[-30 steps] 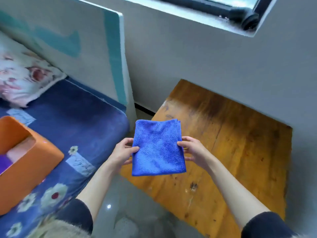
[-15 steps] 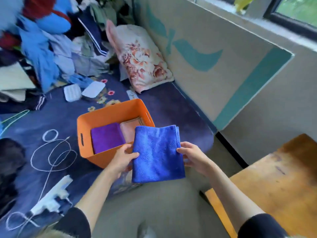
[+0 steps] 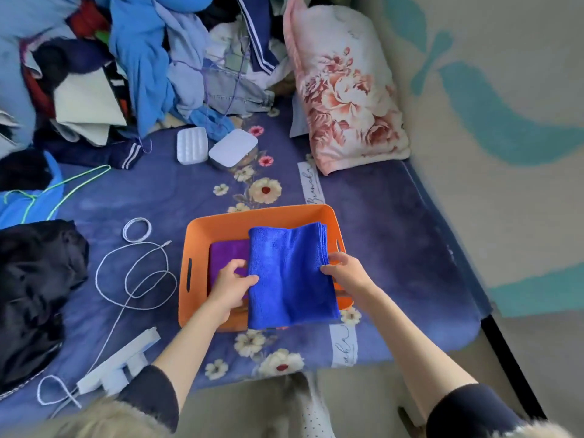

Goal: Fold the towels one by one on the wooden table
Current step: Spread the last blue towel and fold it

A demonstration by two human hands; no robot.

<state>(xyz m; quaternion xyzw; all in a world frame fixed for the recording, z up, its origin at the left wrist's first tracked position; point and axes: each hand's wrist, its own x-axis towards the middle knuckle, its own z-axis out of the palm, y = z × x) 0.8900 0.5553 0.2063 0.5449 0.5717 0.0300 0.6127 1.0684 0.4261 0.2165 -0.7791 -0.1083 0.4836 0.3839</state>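
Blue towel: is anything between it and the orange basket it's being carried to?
Nothing visible blocks it. The blue towel, gripped by the left hand and right hand, hangs over the orange basket; the purple towel lies inside at its left.

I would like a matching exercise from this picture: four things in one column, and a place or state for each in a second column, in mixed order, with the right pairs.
Things
1. blue towel
2. purple towel
3. floral pillow
4. white cable

Places or states
A. lying inside the orange basket
B. looped on the blanket, left of the basket
C. held folded by both hands, over the basket
D. leaning beside the painted wall

Pairs: 1-C, 2-A, 3-D, 4-B
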